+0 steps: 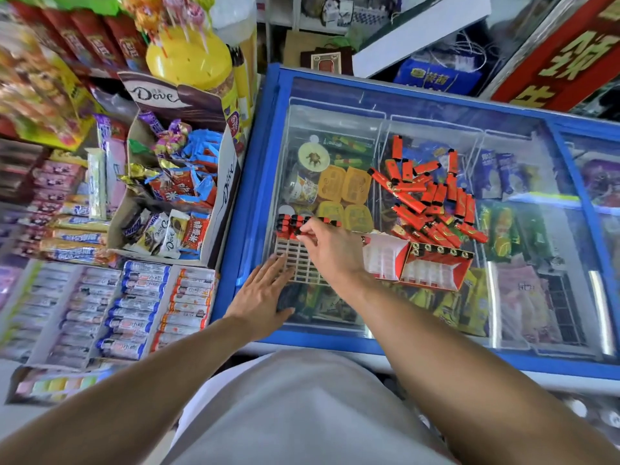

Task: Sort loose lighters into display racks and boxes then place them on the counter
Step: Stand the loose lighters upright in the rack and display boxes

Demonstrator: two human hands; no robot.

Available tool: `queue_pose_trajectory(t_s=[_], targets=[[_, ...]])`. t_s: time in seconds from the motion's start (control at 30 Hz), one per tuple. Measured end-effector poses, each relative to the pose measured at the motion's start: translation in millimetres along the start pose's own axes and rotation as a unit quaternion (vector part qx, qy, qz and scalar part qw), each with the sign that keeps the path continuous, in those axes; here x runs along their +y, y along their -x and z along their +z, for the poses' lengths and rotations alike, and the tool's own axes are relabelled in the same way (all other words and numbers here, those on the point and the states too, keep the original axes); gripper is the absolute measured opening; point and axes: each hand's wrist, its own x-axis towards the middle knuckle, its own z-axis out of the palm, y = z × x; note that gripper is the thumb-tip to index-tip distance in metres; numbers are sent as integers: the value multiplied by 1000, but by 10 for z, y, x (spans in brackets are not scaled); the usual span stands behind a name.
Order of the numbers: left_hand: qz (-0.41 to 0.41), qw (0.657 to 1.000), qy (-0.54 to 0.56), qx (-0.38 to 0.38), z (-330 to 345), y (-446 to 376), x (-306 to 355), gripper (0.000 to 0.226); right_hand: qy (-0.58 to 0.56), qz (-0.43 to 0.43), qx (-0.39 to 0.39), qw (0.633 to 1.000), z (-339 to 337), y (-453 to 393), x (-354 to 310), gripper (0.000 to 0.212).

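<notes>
A heap of loose red lighters (431,196) lies on the glass lid of the blue freezer (265,135). A white grid rack (298,260) sits at the lid's near left, with one row of red, black-capped lighters (288,224) standing along its far edge. My right hand (330,250) is over the rack and pinches a lighter at that row. My left hand (260,293) lies flat with straight fingers against the rack's near left corner. A red display box (432,268) with a white insert and a few lighters in it lies to the right of the rack.
A Dove carton full of wrapped sweets (174,193) stands left of the freezer, with trays of candy rolls (141,313) in front of it. A yellow lollipop tub (189,58) stands behind. Ice creams show through the glass. A red sign (567,52) leans at the back right.
</notes>
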Motion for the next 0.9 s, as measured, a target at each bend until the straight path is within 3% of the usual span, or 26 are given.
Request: queue_pose_trajectory(t_s=[0.17,0.47,0.63,0.77,0.9], targets=[[10,1000,18,7,-28,17,-18,80,14,6,26,1000,37,19,-31,13],[49,982,65,169,-179,-5,43,50,32,-28,24,999,-8,105,-12,28],[70,975,38,205,-316,-135,89,63,-40,17,74,996,-159,112,194,23],[57,986,-19,157,-394,-291,131,88,-28,97,105,989,-401,-27,559,20],[21,992,-61,111,-391,-413,163,101,13,215,16,976,-628,-262,1068,20]])
